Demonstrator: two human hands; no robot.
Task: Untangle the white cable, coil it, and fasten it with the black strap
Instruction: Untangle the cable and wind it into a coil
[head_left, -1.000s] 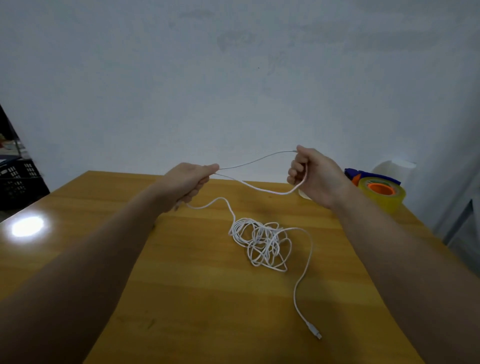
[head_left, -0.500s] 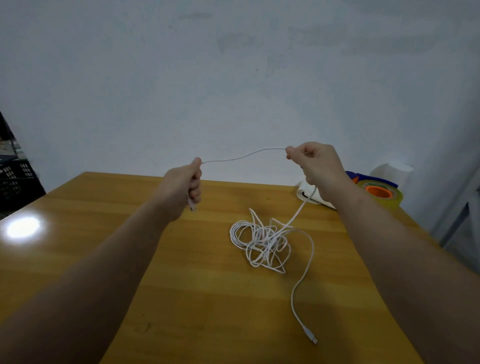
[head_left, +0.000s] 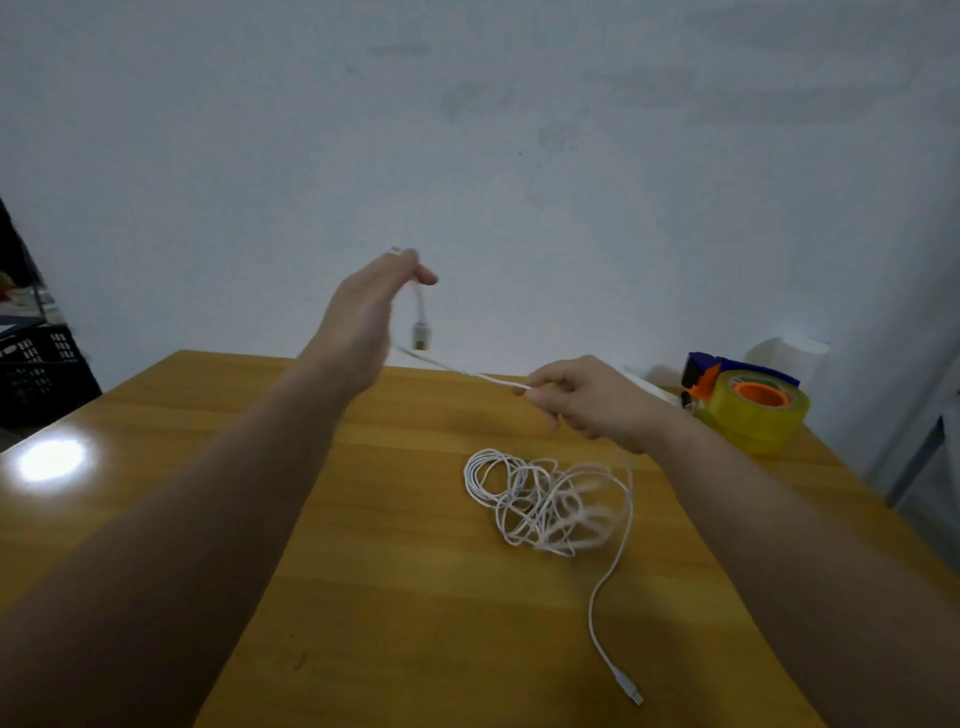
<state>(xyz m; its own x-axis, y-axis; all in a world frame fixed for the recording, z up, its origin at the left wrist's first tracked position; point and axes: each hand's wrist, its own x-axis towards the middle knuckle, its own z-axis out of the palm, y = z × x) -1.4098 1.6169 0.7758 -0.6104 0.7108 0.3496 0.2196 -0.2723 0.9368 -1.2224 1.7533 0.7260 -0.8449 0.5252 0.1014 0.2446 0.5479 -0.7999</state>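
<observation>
The left hand (head_left: 363, 312) is raised above the far edge of the wooden table (head_left: 395, 597), its back toward the camera and blurred, the fingertips drawn together near the top around the white cable (head_left: 540, 499); a short end of that cable hangs straight down from the pinch and ends in a USB plug (head_left: 420, 336) pointing at the table. How tightly the left fingers close cannot be told through the blur, though the cable clearly hangs from them. The right hand (head_left: 597, 400) sits lower and nearer, over the table's far right part, with thumb and forefinger pressed together on the cable and the other fingers curled loosely under the palm. Between the two hands a length of cable runs taut and slanted, higher at the left hand and lower at the right. Most of the cable lies on the table just below the right hand as a loose tangle of overlapping loops, partly blurred on its right side. From that tangle a single strand curves toward the near edge and ends in a small connector (head_left: 635, 695) lying flat, pointing to the near right. Behind the right wrist, at the far right corner, stands a yellowish tape roll (head_left: 753, 415) with an orange core in a blue dispenser; no writing on it can be read. A dark crate (head_left: 41, 369) stands beyond the table on the left
</observation>
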